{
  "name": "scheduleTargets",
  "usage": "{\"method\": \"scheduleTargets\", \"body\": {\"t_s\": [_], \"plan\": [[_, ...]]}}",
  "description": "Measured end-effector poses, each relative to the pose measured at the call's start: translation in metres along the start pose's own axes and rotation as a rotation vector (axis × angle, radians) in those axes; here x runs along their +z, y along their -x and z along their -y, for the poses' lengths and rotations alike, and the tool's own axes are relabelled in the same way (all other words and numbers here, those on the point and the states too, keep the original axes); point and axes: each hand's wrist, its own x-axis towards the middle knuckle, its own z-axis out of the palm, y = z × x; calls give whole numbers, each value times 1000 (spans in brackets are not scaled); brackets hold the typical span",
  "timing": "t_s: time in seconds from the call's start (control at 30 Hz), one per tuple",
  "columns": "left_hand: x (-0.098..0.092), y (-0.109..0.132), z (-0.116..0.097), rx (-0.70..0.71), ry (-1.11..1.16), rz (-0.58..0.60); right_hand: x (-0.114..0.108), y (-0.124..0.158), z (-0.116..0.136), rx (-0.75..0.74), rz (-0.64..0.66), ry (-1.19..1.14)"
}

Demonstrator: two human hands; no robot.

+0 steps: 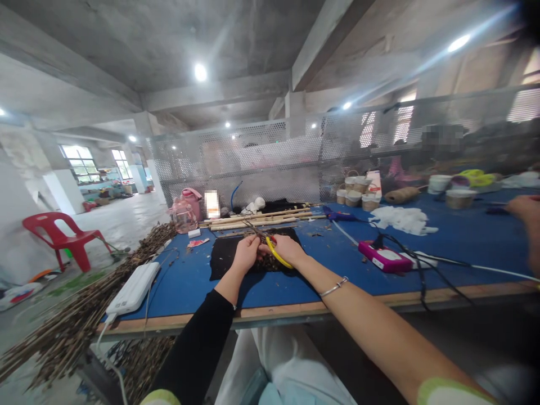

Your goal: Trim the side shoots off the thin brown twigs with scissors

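My right hand (287,251) is closed around yellow-handled scissors (277,254); a bit of red shows near the pivot. Close beside it, my left hand (247,252) is closed with its fingertips pinched together, and what they hold is too small to make out. Thin dark shapes stick out past the fingers, either blades or twigs. Both hands are over a black cloth (220,260) on the blue table (324,275). Brown dried plant bits (266,262) lie on the cloth under my hands, partly hidden by them.
Bamboo sticks (261,218) lie behind the cloth. A white power bank (134,288) is at left, above bundled dry stalks (90,304). Rightward are a pink box with cables (385,257), white fluff (400,219), small pots (353,197) and another person's hand (525,211).
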Motion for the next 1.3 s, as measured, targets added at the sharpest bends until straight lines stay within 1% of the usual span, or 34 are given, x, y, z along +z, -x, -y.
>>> {"method": "scheduleTargets", "body": {"t_s": [0.17,0.27,0.33,0.5,0.6,0.83,1.0,1.13,1.2,1.3], "plan": [[-1,-3,3,0,18,39,0,-1,-2,-11,9,0],[-1,-3,4,-5,24,31,0,-1,-3,-2,-9,60],[0,-1,2,-26,20,22,1,-1,-2,-21,-17,76],[2,2,-4,-93,27,-5,1,2,-1,-75,-5,-7],[2,2,-4,-112,3,-4,1,2,-1,-90,-9,-30],[0,-2,6,-60,-11,-28,2,3,0,-108,-27,9],[1,-1,3,-77,7,-43,6,2,0,-93,-33,0],[1,0,1,-22,38,-20,7,1,1,-55,-24,28],[1,0,1,-7,18,-18,6,1,3,-31,-19,41],[1,1,2,-26,-25,-43,5,4,5,-19,-12,46]]}}
